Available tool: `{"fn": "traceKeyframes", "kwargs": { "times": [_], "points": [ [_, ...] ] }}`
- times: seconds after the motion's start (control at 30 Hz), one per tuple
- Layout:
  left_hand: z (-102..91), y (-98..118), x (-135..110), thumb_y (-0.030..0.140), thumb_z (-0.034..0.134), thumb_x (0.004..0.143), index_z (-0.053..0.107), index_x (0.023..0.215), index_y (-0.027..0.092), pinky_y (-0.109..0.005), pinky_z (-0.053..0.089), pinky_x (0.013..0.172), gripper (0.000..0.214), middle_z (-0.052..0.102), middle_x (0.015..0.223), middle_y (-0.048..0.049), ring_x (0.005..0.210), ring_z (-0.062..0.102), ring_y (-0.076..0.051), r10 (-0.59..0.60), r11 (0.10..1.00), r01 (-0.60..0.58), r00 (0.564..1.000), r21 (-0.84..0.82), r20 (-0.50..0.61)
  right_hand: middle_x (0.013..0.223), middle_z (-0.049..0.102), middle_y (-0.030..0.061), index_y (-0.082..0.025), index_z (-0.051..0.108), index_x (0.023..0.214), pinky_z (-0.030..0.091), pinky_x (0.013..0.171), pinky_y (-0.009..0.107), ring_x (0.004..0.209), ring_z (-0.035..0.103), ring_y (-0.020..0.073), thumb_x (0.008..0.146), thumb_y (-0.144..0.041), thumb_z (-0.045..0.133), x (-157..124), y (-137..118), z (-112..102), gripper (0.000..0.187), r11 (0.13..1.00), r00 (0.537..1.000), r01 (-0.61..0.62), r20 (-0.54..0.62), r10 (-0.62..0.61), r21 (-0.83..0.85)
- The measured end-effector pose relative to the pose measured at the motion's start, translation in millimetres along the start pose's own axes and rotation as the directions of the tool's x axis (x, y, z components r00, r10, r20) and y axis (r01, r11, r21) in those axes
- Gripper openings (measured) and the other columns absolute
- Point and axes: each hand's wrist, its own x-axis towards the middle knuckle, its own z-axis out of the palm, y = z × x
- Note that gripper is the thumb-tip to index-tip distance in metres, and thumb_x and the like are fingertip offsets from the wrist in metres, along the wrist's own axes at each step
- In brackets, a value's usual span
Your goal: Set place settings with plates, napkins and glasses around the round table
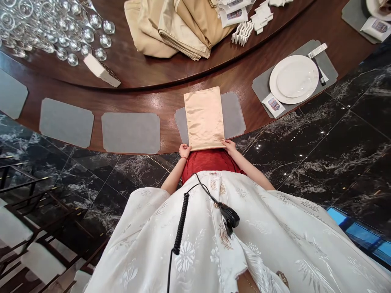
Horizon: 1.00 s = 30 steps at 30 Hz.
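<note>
— Nearest the lens?
— White floral brocade gown (186, 248), with coiled black cable (180, 221) and black clip (229, 215) down the front.
— The hands?
— Left hand (185, 151) and right hand (228, 145) gripping the near edge of a peach satin cloth (204, 118), one at each corner.
— And the cloth?
— Flat on a grey place mat (233, 116), at the rim of a dark wood desk (169, 126).
— Around it?
— More grey mats (130, 132) to the left; a white plate (293, 79) to the right. Farther off, heaped clear glasses (70, 36) and folded tan fabric (180, 28). Below, black marble floor (305, 162).
</note>
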Motion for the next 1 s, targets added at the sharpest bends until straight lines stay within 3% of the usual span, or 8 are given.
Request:
{"fn": "traceKeyframes", "kwargs": {
  "times": [0.17, 0.3, 0.47, 0.6, 0.7, 0.77, 0.87, 1.0],
  "points": [
    [-10.2, 16.3, -1.0, 0.009, 0.082, 0.068, 0.064, 0.098, 0.012, -0.024, 0.048, 0.059, 0.034, 0.064, 0.07, -0.0013, 0.051, 0.052, -0.007, -0.224, 0.957, 0.255, 0.953, -0.141, 0.205, 0.073, 0.071, 0.0033, -0.015, 0.072, 0.078, 0.056, 0.065, 0.027, 0.065, 0.063, 0.0143, 0.065, -0.022, 0.086, -4.8, -21.6, -17.7, 0.02, 0.984, 0.968, -0.178, 0.179, 0.177, -0.009],
    [-21.8, 33.2, 1.3, 0.014, 0.086, 0.066, 0.067, 0.084, 0.012, -0.025, 0.051, 0.059, 0.026, 0.065, 0.068, -0.0039, 0.055, 0.056, -0.01, -0.276, 0.941, 0.329, 0.876, -0.073, 0.396, 0.082, 0.075, 0.0047, -0.016, 0.076, 0.075, 0.056, 0.08, 0.033, 0.082, 0.067, 0.0207, 0.062, -0.034, 0.088, -2.8, -39.4, -36.1, 0.026, 0.98, 0.953, 0.114, 0.296, -0.062, -0.162],
    [-32.5, 60.1, 3.9, 0.028, 0.087, 0.065, 0.069, 0.076, 0.014, -0.033, 0.057, 0.082, 0.025, 0.071, 0.089, -0.0085, 0.085, 0.069, -0.02, 0.239, 0.97, -0.201, 0.898, -0.14, 0.369, 0.14, 0.062, 0.0098, -0.019, 0.077, 0.073, 0.046, 0.109, 0.044, 0.126, 0.058, 0.0304, 0.068, -0.051, 0.085, -2.5, -75.4, -46.7, 0.032, 0.777, 0.798, 0.595, 0.267, -0.541, -0.204],
    [-42.4, 91.6, 2.4, 0.04, 0.082, 0.072, 0.067, 0.076, 0.016, -0.042, 0.046, 0.108, 0.028, 0.06, 0.137, -0.0165, 0.129, 0.056, -0.03, 0.665, 0.746, -0.642, 0.718, -0.175, 0.202, 0.136, 0.065, 0.0067, -0.024, 0.077, 0.078, 0.036, 0.119, 0.047, 0.14, 0.047, 0.0284, 0.077, -0.053, 0.078, -12.9, -103.8, -44.5, 0.029, 0.618, 0.642, 0.766, 0.238, -0.728, -0.176],
    [-43.2, 105.0, -0.3, 0.039, 0.076, 0.076, 0.063, 0.073, 0.018, -0.043, 0.042, 0.112, 0.025, 0.065, 0.13, -0.0142, 0.133, 0.053, -0.03, 0.748, 0.664, -0.716, 0.632, -0.215, 0.205, 0.111, 0.074, 0.0071, -0.024, 0.075, 0.085, 0.042, 0.113, 0.045, 0.125, 0.058, 0.0266, 0.08, -0.054, 0.074, -17.6, -105.9, -35.3, 0.031, 0.652, 0.666, 0.746, 0.144, -0.732, -0.133],
    [-36.2, 102.0, -1.7, 0.035, 0.074, 0.076, 0.062, 0.074, 0.018, -0.038, 0.048, 0.101, 0.021, 0.071, 0.107, -0.0099, 0.115, 0.063, -0.026, 0.712, 0.7, -0.66, 0.673, -0.271, 0.199, 0.098, 0.073, 0.0063, -0.022, 0.071, 0.088, 0.05, 0.1, 0.042, 0.105, 0.065, 0.0243, 0.08, -0.056, 0.071, -16.5, -96.3, -25.3, 0.036, 0.74, 0.745, 0.667, 0.082, -0.662, -0.087],
    [-16.7, 81.7, -3.1, 0.028, 0.07, 0.074, 0.06, 0.07, 0.017, -0.026, 0.051, 0.077, 0.015, 0.064, 0.075, -0.0011, 0.077, 0.061, -0.016, 0.525, 0.839, -0.467, 0.829, -0.278, 0.194, 0.083, 0.068, 0.0034, -0.02, 0.063, 0.085, 0.053, 0.084, 0.034, 0.083, 0.063, 0.0196, 0.08, -0.058, 0.066, -11.7, -73.4, -9.2, 0.038, 0.863, 0.866, 0.5, 0.026, -0.499, -0.072],
    [7.7, 48.5, -5.8, 0.021, 0.068, 0.074, 0.053, 0.063, 0.018, -0.019, 0.044, 0.063, 0.019, 0.053, 0.061, 0.0033, 0.063, 0.05, -0.01, 0.165, 0.974, -0.137, 0.975, -0.181, 0.15, 0.076, 0.064, 0.0014, -0.021, 0.058, 0.081, 0.051, 0.076, 0.027, 0.081, 0.06, 0.0186, 0.08, -0.054, 0.063, -8.6, -46.5, 1.3, 0.034, 0.908, 0.942, 0.333, 0.039, -0.335, -0.253]
  ]
}}
